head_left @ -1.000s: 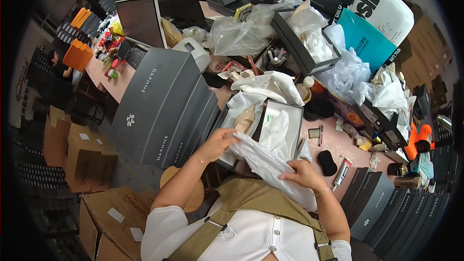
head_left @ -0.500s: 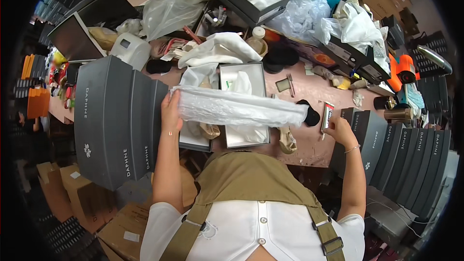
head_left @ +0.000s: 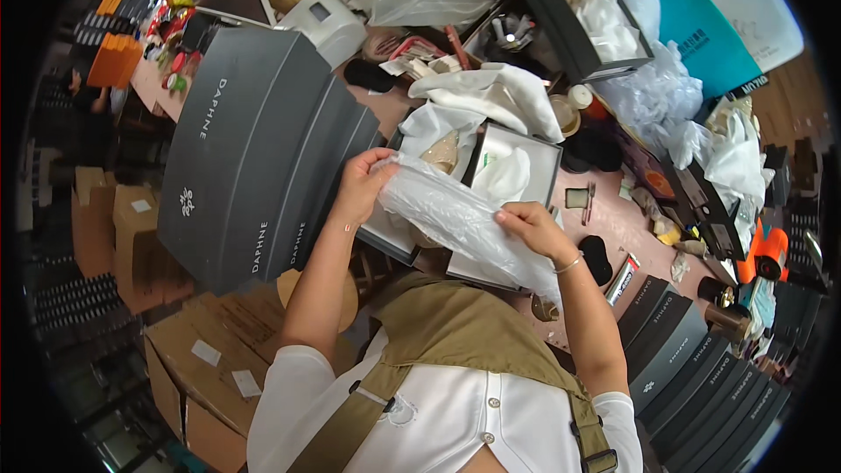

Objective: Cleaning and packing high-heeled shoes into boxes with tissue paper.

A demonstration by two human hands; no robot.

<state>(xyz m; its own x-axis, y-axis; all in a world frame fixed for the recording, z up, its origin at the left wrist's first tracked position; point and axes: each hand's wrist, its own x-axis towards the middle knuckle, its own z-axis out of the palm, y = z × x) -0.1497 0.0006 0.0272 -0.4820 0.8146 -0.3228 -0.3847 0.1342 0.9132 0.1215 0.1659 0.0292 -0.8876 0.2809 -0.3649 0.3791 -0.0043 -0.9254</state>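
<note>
A crumpled, translucent white plastic bag (head_left: 455,219) stretches between my hands above two open shoe boxes. My left hand (head_left: 361,186) pinches its upper left end. Farther right, my right hand (head_left: 536,232) is closed on the bag's edge. Below the plastic lie the left box part (head_left: 385,232) and the right box part (head_left: 547,165), the latter holding white tissue. A beige glittery shoe (head_left: 442,152) rests in white wrapping in the left one. Another beige shoe (head_left: 545,307) shows beside my right wrist, mostly hidden.
Tall grey shoe boxes (head_left: 232,166) stand close on the left; more grey boxes (head_left: 670,342) line the right. A white cloth (head_left: 491,96), a red-and-white tube box (head_left: 623,278), a black pad (head_left: 596,260) and a small machine (head_left: 324,28) sit on the pink table (head_left: 613,210).
My right hand has left the tube box and moved left to grip the plastic bag. My left hand still holds its end. The whole view has turned, shifting the table's contents.
</note>
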